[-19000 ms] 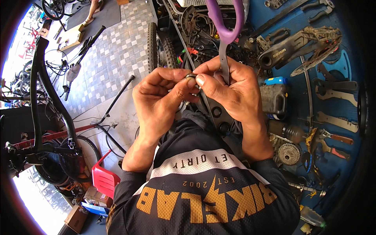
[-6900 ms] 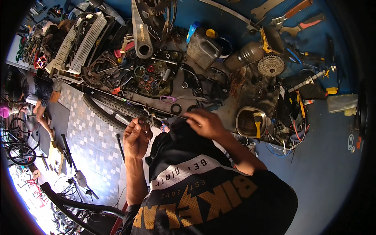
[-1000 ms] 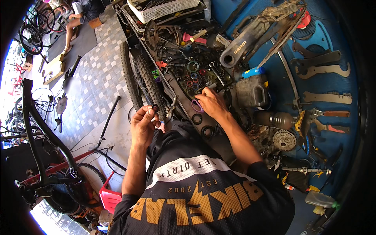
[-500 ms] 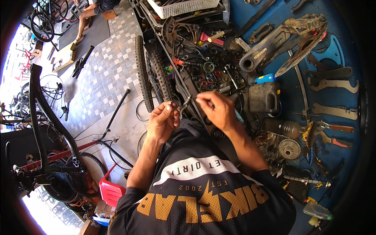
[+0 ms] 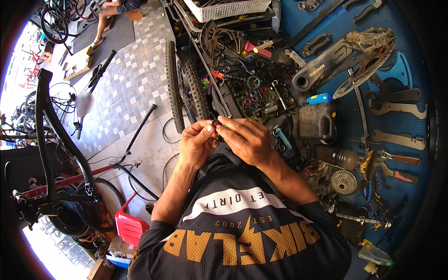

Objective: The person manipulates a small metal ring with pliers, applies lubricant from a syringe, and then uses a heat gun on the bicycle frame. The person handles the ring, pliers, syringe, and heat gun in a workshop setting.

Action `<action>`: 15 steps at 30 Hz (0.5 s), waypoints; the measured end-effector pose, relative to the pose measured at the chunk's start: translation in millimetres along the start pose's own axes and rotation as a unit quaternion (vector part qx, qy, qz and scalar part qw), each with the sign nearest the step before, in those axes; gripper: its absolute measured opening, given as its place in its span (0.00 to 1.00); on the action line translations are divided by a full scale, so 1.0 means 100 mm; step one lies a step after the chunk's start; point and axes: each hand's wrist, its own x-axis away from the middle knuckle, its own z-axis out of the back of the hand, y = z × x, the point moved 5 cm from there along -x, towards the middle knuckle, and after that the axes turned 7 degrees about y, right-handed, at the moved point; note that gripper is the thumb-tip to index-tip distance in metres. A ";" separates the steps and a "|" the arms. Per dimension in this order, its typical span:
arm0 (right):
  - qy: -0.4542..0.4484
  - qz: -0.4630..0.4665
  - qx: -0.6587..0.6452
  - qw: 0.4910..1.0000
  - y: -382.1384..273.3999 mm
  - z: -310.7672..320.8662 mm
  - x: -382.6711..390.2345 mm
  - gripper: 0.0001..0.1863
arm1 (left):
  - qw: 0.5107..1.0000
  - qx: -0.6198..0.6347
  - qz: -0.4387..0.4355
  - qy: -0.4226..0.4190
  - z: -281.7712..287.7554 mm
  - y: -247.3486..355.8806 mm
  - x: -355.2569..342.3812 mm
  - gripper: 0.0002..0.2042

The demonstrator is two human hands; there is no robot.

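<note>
Btwn your L hand & R hand: small dark ring-shaped part, material unclear | L thumb + index pinch it; R fingertips at edge, grip unclear | prob. light, stiff, maybe greasy; take outer rim

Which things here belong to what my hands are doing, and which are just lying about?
Job in hand, apparently:
small dark round ring, pinched by left hand, right hand touching it

Apparently just lying about:
black plastic jug
silver toothed cassette
white perforated plastic basket
</note>
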 end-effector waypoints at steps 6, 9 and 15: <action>0.027 -0.122 -0.123 0.985 0.11 -0.06 -0.08 0.12 | 0.993 -0.111 -0.046 0.013 0.02 0.12 -0.01 0.08; -0.074 -0.387 -0.256 0.882 0.34 -0.17 0.03 0.09 | 0.984 -0.161 -0.072 0.015 0.00 0.17 -0.01 0.08; -0.119 -0.391 -0.265 0.873 0.36 -0.18 0.00 0.08 | 0.976 -0.189 -0.108 0.006 -0.07 0.22 0.01 0.06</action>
